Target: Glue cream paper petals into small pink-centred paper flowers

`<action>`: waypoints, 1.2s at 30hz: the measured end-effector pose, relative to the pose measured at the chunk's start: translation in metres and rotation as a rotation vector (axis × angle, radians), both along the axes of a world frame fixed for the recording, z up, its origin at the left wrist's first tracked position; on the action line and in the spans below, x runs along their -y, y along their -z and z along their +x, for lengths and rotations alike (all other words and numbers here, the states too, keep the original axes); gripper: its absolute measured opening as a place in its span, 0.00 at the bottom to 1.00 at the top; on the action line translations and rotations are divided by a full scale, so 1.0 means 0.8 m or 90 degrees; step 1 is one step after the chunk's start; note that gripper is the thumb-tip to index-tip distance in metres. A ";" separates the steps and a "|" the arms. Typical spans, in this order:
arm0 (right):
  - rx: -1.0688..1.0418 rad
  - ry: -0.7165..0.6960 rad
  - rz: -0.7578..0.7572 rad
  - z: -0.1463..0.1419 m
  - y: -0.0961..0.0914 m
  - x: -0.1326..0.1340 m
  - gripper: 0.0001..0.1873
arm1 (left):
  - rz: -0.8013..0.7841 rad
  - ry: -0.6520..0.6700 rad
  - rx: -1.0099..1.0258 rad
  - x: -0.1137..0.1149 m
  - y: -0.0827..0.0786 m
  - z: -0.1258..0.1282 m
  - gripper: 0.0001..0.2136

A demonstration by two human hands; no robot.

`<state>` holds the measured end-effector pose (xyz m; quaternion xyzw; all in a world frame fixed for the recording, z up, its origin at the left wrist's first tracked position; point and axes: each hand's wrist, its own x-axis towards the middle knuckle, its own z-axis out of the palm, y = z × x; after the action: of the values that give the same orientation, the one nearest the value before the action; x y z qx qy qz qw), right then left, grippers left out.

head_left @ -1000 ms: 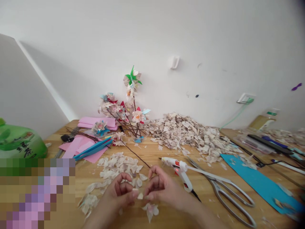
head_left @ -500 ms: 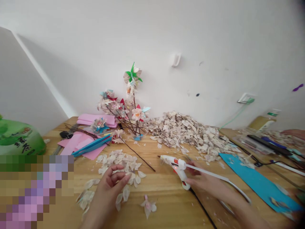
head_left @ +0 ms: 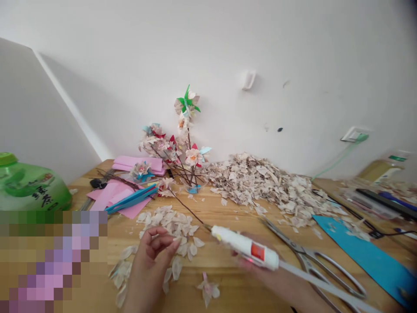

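My left hand (head_left: 155, 258) is closed in a pinch beside the pile of pale petals (head_left: 169, 219). A small pale petal (head_left: 177, 239) shows at its thumb and fingertip, mostly hidden by the fingers. My right hand (head_left: 257, 271), blurred, is wrapped round a white hot glue gun (head_left: 246, 248) with a glowing red light. The gun's nozzle points left, towards the left hand, and a long glue stick (head_left: 319, 278) trails from its back. Between the hands, nearer me, lies a small petal flower (head_left: 208, 290) with a pink centre.
Scissors (head_left: 304, 252) lie right of the glue gun, near a blue sheet (head_left: 361, 256). Behind stand flowering branches (head_left: 192, 156) in a clear cup, beside a large heap of dried petals (head_left: 260, 182). Pink paper (head_left: 112, 193) and a green bottle (head_left: 35, 184) are at left.
My right hand has lifted the glue gun off the table and brought it closer, uncovering the scissors. My left hand keeps its pinch; the view has shifted slightly.
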<state>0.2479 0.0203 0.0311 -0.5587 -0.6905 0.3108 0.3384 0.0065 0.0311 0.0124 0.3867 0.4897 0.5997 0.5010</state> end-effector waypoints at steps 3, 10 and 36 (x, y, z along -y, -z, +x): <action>0.000 -0.121 0.054 -0.023 -0.014 0.010 0.13 | 0.008 -0.021 -0.053 0.003 0.002 0.001 0.19; -0.168 -0.083 -0.147 -0.043 -0.020 0.023 0.16 | -0.015 -0.028 -0.096 0.008 0.001 0.002 0.20; -0.092 -0.057 -0.128 -0.042 -0.018 0.021 0.17 | -0.005 -0.019 -0.066 0.010 -0.004 0.006 0.18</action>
<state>0.2143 0.0034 0.0456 -0.5348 -0.6536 0.4328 0.3154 0.0110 0.0229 0.0158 0.4082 0.5233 0.5839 0.4676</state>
